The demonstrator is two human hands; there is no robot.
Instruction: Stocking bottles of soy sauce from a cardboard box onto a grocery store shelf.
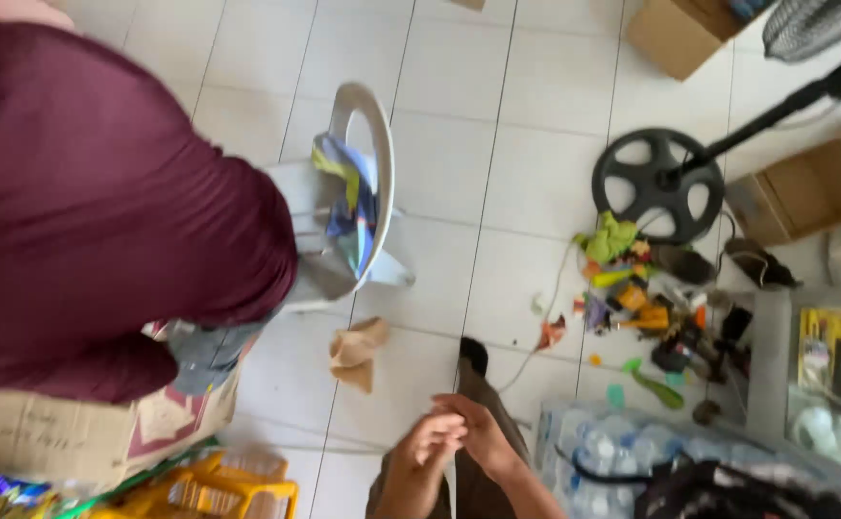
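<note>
Overhead, head view only, 1 frame. Both hands meet low in the centre, above a white tiled floor (pixel 536 183). Left hand (pixel 427 450) has its fingers curled inward against the right hand (pixel 483 434), which curls back toward it; the 2 touch at the fingertips. Whether anything small is pinched between them I cannot tell: the spot is blurred and nothing shows. So the grip state of either hand stays undetermined. Below the hands, a leg in dark brown trousers (pixel 483 384) stretches forward, likely the wearer's own, judging by the angle.

Nearest loose thing on the floor: a crumpled tan paper scrap (pixel 356 354), matte, creased, up and left of the hands. Right of them, a scatter of small colourful bits (pixel 646 308), plastic-looking, green, orange and yellow, spread beside the round black fan base (pixel 658 185), spoked and glossy. Cardboard boxes (pixel 804 192) sit behind it.

At left, another person in a maroon garment (pixel 94 211) bends over a white plastic chair (pixel 363 192) holding folded cloth. A yellow plastic crate (pixel 219 490) lies bottom left, and wrapped water bottles (pixel 612 447) lie bottom right.
</note>
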